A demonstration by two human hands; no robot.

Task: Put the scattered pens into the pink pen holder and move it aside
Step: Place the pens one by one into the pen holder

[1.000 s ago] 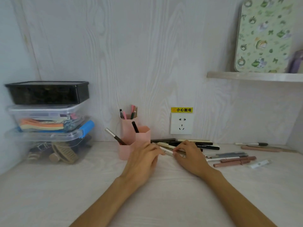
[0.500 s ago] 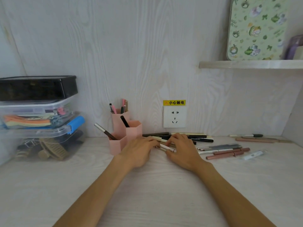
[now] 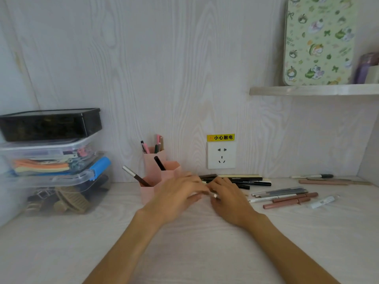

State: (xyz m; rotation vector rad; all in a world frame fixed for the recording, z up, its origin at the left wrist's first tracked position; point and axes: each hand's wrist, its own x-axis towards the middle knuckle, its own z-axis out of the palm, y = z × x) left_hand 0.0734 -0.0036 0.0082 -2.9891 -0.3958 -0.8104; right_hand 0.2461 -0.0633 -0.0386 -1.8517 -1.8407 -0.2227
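The pink pen holder (image 3: 152, 168) stands by the back wall, left of centre, with a few pens upright in it and one brown pen (image 3: 135, 176) leaning out to the left. My left hand (image 3: 176, 196) lies palm down just right of the holder, its fingertips blurred at a small bunch of pens (image 3: 213, 194). My right hand (image 3: 228, 199) curls over the same bunch from the right. Black pens (image 3: 249, 180) lie behind my right hand. Grey and brown pens (image 3: 287, 196) lie to its right, and others (image 3: 328, 180) sit further right.
Stacked plastic storage boxes (image 3: 51, 160) fill the left side of the desk. A wall socket (image 3: 221, 155) with a yellow label sits behind the pens. A shelf (image 3: 313, 90) at upper right carries a patterned tin (image 3: 317, 42). A small white tube (image 3: 323, 201) lies right of the brown pens.
Both hands stay together at the small bunch of pens and have drawn it slightly toward me. The view has shifted a little; the left hand now blurs.
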